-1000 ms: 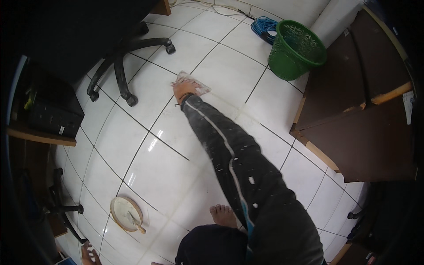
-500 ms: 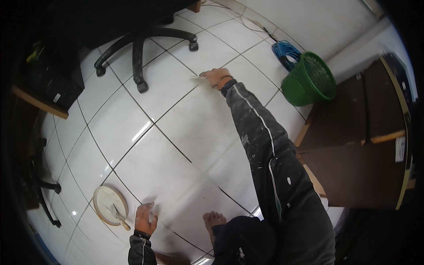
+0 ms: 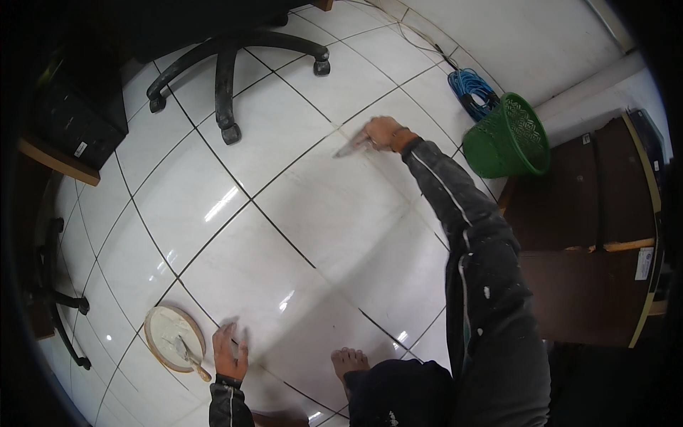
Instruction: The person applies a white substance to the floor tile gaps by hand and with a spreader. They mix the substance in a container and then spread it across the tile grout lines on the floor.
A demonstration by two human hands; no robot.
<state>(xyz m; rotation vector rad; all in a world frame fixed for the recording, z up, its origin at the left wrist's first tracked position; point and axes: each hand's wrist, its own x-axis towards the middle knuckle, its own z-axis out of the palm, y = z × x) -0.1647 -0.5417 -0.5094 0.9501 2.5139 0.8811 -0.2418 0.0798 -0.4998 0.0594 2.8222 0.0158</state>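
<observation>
My right hand is stretched far forward, low over the white tiled floor, fingers closed round a thin pale flat scraper, blurred and partly hidden by them. It is near a tile joint that looks pale, while other joints are dark. At the lower left, my left hand has its fingers apart and holds nothing. Beside it stands a shallow round bowl of whitish paste. A small trowel with a wooden handle lies in the paste, its handle over the rim.
A black office chair base on castors stands at the far left. Toward the right are a green mesh wastebasket, a coil of blue cable and a brown cabinet. My bare foot is on the tiles near me.
My right hand has moved to the right and slightly nearer, with the scraper now angled down toward the near left. The left hand stays beside the bowl.
</observation>
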